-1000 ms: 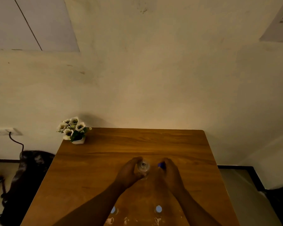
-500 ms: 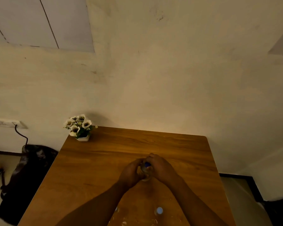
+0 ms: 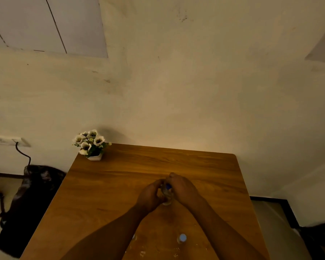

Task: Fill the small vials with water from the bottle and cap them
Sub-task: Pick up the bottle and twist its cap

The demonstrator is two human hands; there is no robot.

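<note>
A clear water bottle point(image 3: 166, 196) stands upright on the wooden table point(image 3: 120, 184), near its middle. My left hand point(image 3: 150, 197) is wrapped around the bottle's left side. My right hand point(image 3: 182, 189) covers the bottle's top, its fingers closed on a blue cap point(image 3: 168, 186) that sits on the neck. Closer to me, a small vial with a pale blue-white cap point(image 3: 182, 238) stands between my forearms. Another vial point(image 3: 134, 237) peeks out beside my left forearm, mostly hidden.
A small white pot of white flowers point(image 3: 91, 146) stands on the table's far left corner. A dark bag point(image 3: 29, 201) sits on the floor to the left, under a wall socket with a cable. Small wet marks lie on the table near me.
My right hand has moved from beside the bottle onto its top, bringing the blue cap over the open neck. The view has tilted up and shifted a little.
</note>
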